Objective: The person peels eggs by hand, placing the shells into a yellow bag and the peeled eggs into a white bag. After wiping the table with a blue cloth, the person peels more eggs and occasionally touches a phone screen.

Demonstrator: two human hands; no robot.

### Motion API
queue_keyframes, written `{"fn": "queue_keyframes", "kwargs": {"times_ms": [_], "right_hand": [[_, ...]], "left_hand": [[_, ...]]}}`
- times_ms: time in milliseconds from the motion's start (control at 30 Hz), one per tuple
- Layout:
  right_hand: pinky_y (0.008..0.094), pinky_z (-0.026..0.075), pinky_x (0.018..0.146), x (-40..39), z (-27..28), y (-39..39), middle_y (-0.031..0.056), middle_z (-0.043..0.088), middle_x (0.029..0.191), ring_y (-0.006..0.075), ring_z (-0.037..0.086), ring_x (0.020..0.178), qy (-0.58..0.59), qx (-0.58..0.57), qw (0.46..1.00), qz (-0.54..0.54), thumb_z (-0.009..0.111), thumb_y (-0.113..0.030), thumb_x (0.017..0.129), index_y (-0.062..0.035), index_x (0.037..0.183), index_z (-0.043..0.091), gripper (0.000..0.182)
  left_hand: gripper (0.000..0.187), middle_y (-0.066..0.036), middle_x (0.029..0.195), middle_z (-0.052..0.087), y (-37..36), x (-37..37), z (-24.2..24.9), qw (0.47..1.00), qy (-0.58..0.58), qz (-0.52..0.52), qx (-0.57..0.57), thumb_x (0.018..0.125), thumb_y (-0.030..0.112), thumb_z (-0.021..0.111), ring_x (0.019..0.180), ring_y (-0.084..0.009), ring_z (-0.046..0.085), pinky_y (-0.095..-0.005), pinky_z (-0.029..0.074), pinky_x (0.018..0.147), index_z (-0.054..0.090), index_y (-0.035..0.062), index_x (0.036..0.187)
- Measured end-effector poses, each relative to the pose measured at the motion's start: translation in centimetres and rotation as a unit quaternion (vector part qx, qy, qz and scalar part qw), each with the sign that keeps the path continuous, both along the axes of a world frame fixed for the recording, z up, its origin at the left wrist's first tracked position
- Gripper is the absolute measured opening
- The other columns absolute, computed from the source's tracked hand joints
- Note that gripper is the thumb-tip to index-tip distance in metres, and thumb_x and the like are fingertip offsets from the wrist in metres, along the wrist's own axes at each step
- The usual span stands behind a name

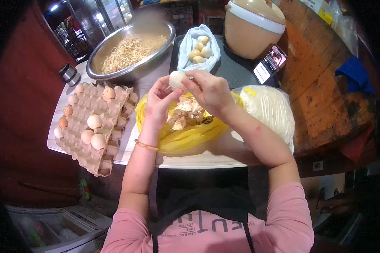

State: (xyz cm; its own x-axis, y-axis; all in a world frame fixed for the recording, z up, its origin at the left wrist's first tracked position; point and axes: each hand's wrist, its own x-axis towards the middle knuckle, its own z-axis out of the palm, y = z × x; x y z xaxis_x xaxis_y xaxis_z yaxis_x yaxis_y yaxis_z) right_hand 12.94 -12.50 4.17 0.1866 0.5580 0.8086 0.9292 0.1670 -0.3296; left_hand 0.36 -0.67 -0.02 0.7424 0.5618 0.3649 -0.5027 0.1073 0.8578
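Observation:
A pale, smooth egg (177,79) is held up between both hands. My left hand (159,99) has its fingers wrapped round the egg's left and lower side. My right hand (211,92) pinches at the egg's right side with thumb and fingers. Just below them, a yellow plastic bag (177,141) lies open with broken eggshells (189,113) inside. To the left, a cardboard egg tray (82,122) holds several eggs, white and brown. Beyond the hands, a light plastic bag (183,57) contains several pale eggs (206,52).
A metal bowl (162,48) of shredded food stands at the back left, near a dark jar (69,75). At the back right are a beige lidded container (251,31), a propped phone (270,64) on a dark tray, and a wrapped white package (268,107).

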Motion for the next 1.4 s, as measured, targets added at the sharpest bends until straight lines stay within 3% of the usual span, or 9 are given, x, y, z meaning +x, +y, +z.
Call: {"fn": "queue_keyframes", "kwargs": {"times_ms": [67,167,433,700,933,1067,1167,1267,1400], "right_hand": [[0.0412,0.05,0.054,-0.1,-0.2,0.3,0.0136,0.062,0.073,0.0335,0.062,0.062,-0.008,0.013,1.0,0.027,0.054,-0.022,0.093,-0.0045,0.082,0.058,0.021],[0.0394,0.051,0.061,0.4,-0.6,0.3,0.0164,0.064,0.081,0.0336,0.064,0.071,-0.013,-0.016,0.999,0.034,0.056,-0.013,0.092,-0.0017,0.092,0.062,0.012],[0.04,0.05,0.057,0.5,-0.2,-0.3,0.016,0.061,0.073,0.0336,0.063,0.066,-0.06,-0.022,0.998,-0.029,0.058,-0.009,0.09,-0.0021,0.084,0.055,0.01],[0.0389,0.052,0.055,1.5,0.2,-0.1,0.0146,0.06,0.066,0.0304,0.064,0.063,-0.081,-0.003,0.994,-0.072,0.055,-0.012,0.091,-0.0043,0.079,0.051,0.015],[0.0406,0.049,0.059,2.5,-1.4,0.3,0.0177,0.061,0.075,0.0334,0.063,0.067,-0.05,-0.124,0.99,-0.038,0.055,-0.016,0.093,-0.0019,0.086,0.057,0.016],[0.033,0.05,0.061,1.6,-0.2,0.3,0.0164,0.067,0.085,0.0254,0.065,0.066,0.155,-0.068,0.982,0.088,0.054,-0.02,0.095,-0.0008,0.105,0.064,0.024],[0.0303,0.051,0.064,1.3,0.3,0.1,0.0147,0.068,0.091,0.0206,0.065,0.07,0.18,-0.072,0.975,0.112,0.053,-0.021,0.096,-0.0017,0.114,0.063,0.028],[0.04,0.051,0.072,1.2,0.1,0.3,0.0196,0.066,0.09,0.0345,0.065,0.081,0.109,-0.036,0.988,0.106,0.052,-0.022,0.094,-0.0012,0.105,0.065,0.027],[0.0398,0.052,0.069,1.6,-0.7,0.6,0.017,0.066,0.087,0.0333,0.065,0.08,0.09,-0.026,0.992,0.085,0.052,-0.021,0.094,-0.0024,0.102,0.064,0.024]], "left_hand": [[0.04,-0.009,0.107,0.063,-0.2,0.3,-0.1,1.0,0.008,0.008,0.0,0.08,-0.001,0.07,0.091,-0.0151,0.064,-0.0239,0.051,0.07,0.052,-0.0016,0.116],[0.041,-0.01,0.107,0.061,-0.4,0.5,-0.2,0.999,0.02,0.028,0.002,0.077,-0.005,0.072,0.093,-0.0161,0.064,-0.0246,0.054,0.072,0.051,-0.0015,0.112],[0.041,-0.011,0.107,0.062,-0.6,0.4,0.2,0.998,0.038,0.052,0.021,0.077,-0.003,0.073,0.091,-0.0165,0.065,-0.0236,0.053,0.07,0.05,-0.0014,0.111],[0.043,-0.015,0.114,0.063,0.0,-0.5,0.5,0.995,-0.038,-0.072,-0.053,0.086,0.004,0.062,0.092,-0.0228,0.067,-0.0243,0.051,0.065,0.047,-0.001,0.126],[0.045,-0.018,0.125,0.056,0.3,-1.0,0.9,0.97,-0.139,-0.17,-0.105,0.087,-0.001,0.058,0.1,-0.0245,0.064,-0.0272,0.056,0.075,0.043,0.0002,0.129],[0.049,-0.015,0.129,0.054,-0.1,-0.5,0.9,0.996,-0.059,-0.042,-0.059,0.085,-0.005,0.059,0.103,-0.0236,0.063,-0.0286,0.057,0.077,0.046,0.0031,0.132],[0.052,-0.013,0.129,0.054,-0.5,-0.3,0.9,0.999,0.0,-0.027,-0.021,0.084,-0.005,0.061,0.104,-0.0235,0.063,-0.0284,0.057,0.077,0.047,0.0039,0.133],[0.052,-0.012,0.125,0.058,-0.6,-0.2,1.0,0.998,0.031,-0.049,-0.005,0.084,-0.004,0.063,0.1,-0.0247,0.066,-0.0274,0.057,0.075,0.048,0.0032,0.133],[0.048,-0.013,0.12,0.06,-0.8,-0.3,1.3,0.997,0.063,-0.043,0.005,0.086,0.001,0.063,0.095,-0.0248,0.068,-0.0259,0.056,0.071,0.049,0.0002,0.132]]}}
